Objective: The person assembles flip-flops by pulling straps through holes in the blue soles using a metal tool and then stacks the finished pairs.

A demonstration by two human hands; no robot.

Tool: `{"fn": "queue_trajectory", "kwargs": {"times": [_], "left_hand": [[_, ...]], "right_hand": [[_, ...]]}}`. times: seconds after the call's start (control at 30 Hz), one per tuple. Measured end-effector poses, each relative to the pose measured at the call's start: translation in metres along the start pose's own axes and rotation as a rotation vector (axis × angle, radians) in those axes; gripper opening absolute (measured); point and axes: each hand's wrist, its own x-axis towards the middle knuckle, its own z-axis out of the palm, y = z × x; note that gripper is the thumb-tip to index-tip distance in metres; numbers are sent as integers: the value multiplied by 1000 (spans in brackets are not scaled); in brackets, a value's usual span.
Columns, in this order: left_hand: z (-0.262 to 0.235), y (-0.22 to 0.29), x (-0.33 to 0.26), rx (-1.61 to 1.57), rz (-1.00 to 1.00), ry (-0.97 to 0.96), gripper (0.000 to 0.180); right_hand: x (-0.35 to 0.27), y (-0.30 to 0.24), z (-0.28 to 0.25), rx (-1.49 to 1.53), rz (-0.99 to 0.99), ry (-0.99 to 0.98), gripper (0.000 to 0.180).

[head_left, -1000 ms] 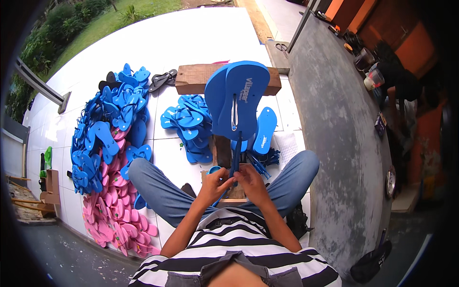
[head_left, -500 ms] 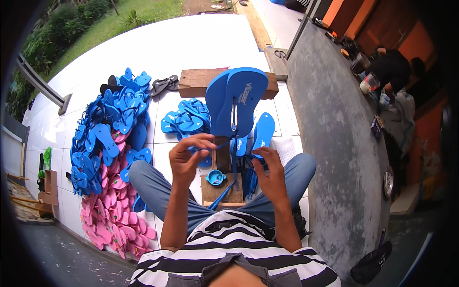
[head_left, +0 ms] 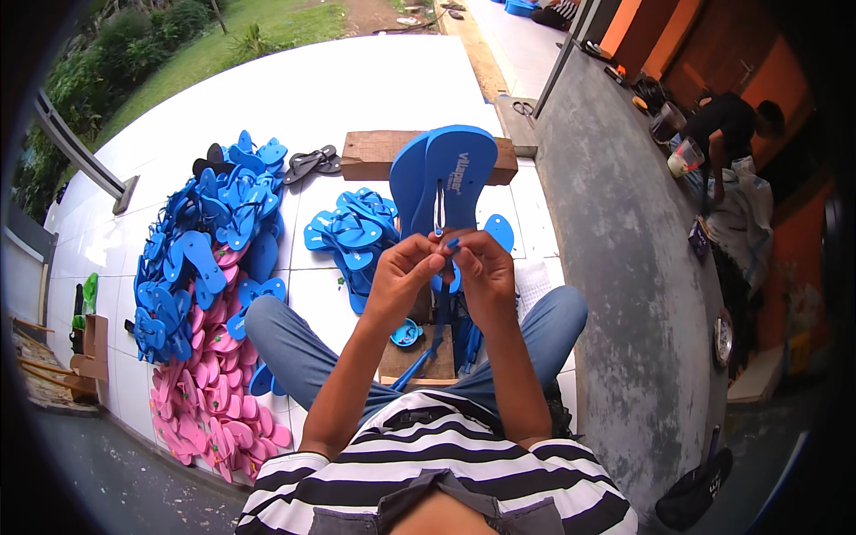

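Observation:
A pair of blue flip-flop soles (head_left: 459,165) stands upright in front of me, with a thin pale metal piece (head_left: 439,209) running down its face. Just below its lower end my left hand (head_left: 406,275) and my right hand (head_left: 482,275) have come together. Their fingertips pinch a blue flip-flop strap (head_left: 453,242), whose small end shows between them. More blue straps (head_left: 419,364) hang and lie under my hands, over a wooden block (head_left: 392,366). A small blue cup (head_left: 406,333) with bits in it sits on that block. My fingers hide the exact grip.
Left of me lie a heap of blue flip-flops (head_left: 201,254) and pink flip-flops (head_left: 214,392). A smaller blue pile (head_left: 350,227) is closer. Behind the soles is a wooden beam (head_left: 366,156). A person (head_left: 727,125) bends over at the far right.
My hands have moved from apart to together below the upright soles. The left hand has gone right with the blue strap, and the right hand, formerly open, has closed on it.

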Motion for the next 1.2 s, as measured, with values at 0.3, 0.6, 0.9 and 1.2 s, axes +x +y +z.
{"fn": "queue_trajectory", "kwargs": {"times": [0.3, 0.6, 0.9, 1.2], "left_hand": [[-9, 72, 52, 648, 551, 212, 29], [11, 98, 82, 1337, 664, 73, 28], [19, 94, 72, 1341, 782, 14, 25], [15, 87, 69, 1222, 642, 2, 28]], "right_hand": [[18, -4, 9, 100, 71, -38, 18], [15, 11, 3, 66, 77, -76, 17], [31, 23, -13, 167, 209, -99, 15], [32, 12, -5, 250, 217, -80, 15]]}}
